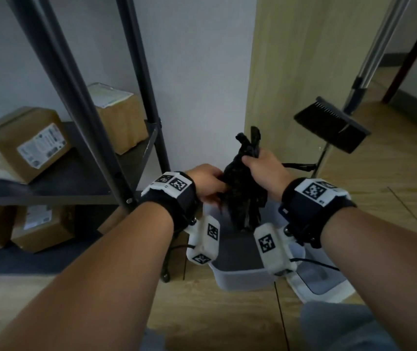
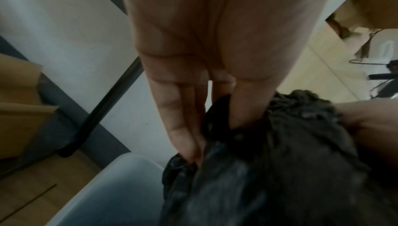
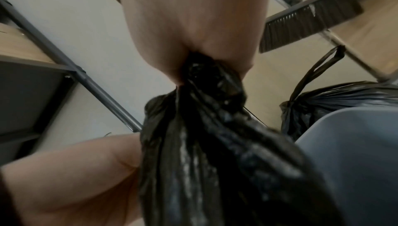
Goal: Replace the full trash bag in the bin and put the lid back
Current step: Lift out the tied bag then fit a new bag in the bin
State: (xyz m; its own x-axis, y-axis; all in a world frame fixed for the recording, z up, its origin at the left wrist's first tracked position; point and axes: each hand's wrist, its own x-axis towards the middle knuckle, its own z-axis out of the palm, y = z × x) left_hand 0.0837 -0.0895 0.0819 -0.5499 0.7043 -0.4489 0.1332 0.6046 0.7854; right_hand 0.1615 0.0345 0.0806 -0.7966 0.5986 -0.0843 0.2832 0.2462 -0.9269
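A crumpled, empty black trash bag point(image 1: 242, 188) hangs bunched over the open grey bin point(image 1: 240, 277) on the floor. My right hand point(image 1: 263, 165) grips the bag's upper end in a fist, seen close in the right wrist view as black plastic point(image 3: 215, 127) coming out of the fist. My left hand point(image 1: 208, 182) pinches the bag's left side lower down; its fingers point(image 2: 183, 127) are tucked into folds of the bag point(image 2: 280, 161). The grey lid point(image 1: 321, 274) lies on the floor right of the bin. A tied full black bag point(image 3: 336, 103) sits behind the bin.
A dark metal shelf rack point(image 1: 80, 138) with cardboard boxes point(image 1: 22, 145) stands at the left. A broom point(image 1: 334, 125) leans by the wooden panel point(image 1: 298, 72) at the right. The white wall point(image 1: 197, 84) is right behind the bin.
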